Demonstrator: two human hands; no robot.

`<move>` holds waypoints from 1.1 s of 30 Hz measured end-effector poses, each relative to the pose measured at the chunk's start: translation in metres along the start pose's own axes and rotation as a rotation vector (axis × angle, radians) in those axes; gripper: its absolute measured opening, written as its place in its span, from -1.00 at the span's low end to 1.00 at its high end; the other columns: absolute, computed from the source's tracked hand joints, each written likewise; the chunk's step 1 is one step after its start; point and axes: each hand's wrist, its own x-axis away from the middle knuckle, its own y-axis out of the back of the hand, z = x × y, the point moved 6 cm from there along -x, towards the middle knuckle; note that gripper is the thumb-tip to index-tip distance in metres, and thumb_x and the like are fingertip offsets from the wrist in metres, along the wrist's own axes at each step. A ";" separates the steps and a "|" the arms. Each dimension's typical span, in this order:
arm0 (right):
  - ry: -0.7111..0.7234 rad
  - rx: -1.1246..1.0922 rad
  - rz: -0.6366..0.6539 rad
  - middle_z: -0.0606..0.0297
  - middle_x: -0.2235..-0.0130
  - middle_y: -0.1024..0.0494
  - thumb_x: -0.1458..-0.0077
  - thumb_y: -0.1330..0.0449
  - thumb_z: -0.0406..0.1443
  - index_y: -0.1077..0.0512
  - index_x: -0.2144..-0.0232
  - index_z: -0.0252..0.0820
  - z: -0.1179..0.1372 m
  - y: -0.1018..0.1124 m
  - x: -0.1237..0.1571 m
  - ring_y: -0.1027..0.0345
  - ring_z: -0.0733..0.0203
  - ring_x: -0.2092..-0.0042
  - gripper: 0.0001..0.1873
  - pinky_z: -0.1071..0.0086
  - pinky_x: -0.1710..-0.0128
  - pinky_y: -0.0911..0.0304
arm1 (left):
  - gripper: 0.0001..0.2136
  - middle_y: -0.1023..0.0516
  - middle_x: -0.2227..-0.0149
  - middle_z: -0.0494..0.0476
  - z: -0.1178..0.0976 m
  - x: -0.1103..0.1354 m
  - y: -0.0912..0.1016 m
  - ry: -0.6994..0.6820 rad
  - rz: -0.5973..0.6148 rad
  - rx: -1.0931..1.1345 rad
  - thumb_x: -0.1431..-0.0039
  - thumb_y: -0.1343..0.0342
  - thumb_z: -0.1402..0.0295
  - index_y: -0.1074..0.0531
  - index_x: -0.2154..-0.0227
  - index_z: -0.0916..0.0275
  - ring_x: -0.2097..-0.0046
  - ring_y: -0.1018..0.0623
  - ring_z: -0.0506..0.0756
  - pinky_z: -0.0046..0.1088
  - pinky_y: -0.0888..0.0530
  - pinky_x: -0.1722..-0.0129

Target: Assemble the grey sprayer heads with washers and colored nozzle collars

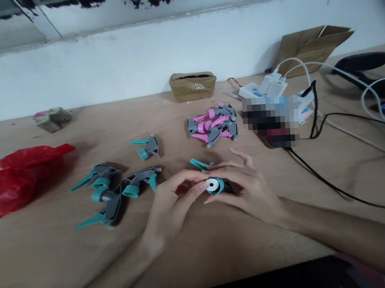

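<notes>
Both hands meet over the wooden table [217, 246] on one teal and grey spray trigger head [214, 184]. My right hand [246, 188] wraps round its body, the teal collar with a white centre facing me. My left hand [174, 196] pinches the collar's rim with thumb and fingertips. The teal trigger lever sticks out past the fingers. Left of the hands lies a loose group of teal and grey trigger heads [112, 189], and one more teal and grey trigger head [147, 147] lies apart. A pile of pink and grey trigger heads [214, 125] sits beyond the hands.
A red plastic bag [23, 174] lies at the left edge. A small cardboard box [192, 86] stands by the white wall, a larger flattened carton [313, 45] at back right. White chargers [270, 88] and black and white cables [340, 127] spread across the right side.
</notes>
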 end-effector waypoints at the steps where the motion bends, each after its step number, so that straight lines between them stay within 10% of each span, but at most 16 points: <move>1: -0.004 -0.002 0.001 0.35 0.19 -0.59 -0.01 -0.23 -0.10 -0.41 0.20 -0.08 0.000 0.000 0.000 -0.44 0.19 0.11 -0.69 0.06 -0.17 0.14 | -0.90 -0.55 0.34 0.03 0.000 0.001 0.001 -0.013 -0.018 -0.035 -0.14 -0.10 0.38 -0.45 0.27 0.18 0.32 -0.53 0.02 -0.51 -0.47 0.36; 10: 0.006 0.012 0.005 0.34 0.18 -0.58 -0.03 -0.21 -0.13 -0.41 0.17 -0.07 -0.001 0.000 0.002 -0.43 0.18 0.09 -0.70 0.05 -0.18 0.14 | -0.92 -0.39 0.30 0.05 -0.026 0.013 0.000 -0.409 -0.178 -0.526 -0.14 -0.09 0.45 -0.41 0.31 0.17 0.29 -0.44 0.00 -0.46 -0.44 0.27; 24: 0.009 0.051 0.012 0.34 0.19 -0.59 0.02 -0.25 -0.12 -0.43 0.17 -0.06 -0.001 -0.001 0.003 -0.43 0.18 0.10 -0.66 0.06 -0.16 0.08 | -0.91 -0.53 0.29 -0.03 -0.013 0.003 0.003 -0.115 -0.008 -0.268 -0.11 -0.13 0.42 -0.47 0.32 0.10 0.30 -0.53 -0.01 -0.59 -0.45 0.41; 33: -0.018 -0.032 -0.025 0.35 0.20 -0.59 0.07 -0.29 -0.13 -0.42 0.20 -0.07 -0.001 0.000 0.004 -0.43 0.20 0.11 -0.65 0.09 -0.16 0.09 | -0.93 -0.47 0.35 0.00 -0.018 0.003 0.004 -0.213 -0.055 -0.281 -0.07 -0.16 0.47 -0.45 0.36 0.21 0.32 -0.50 -0.04 -0.61 -0.45 0.37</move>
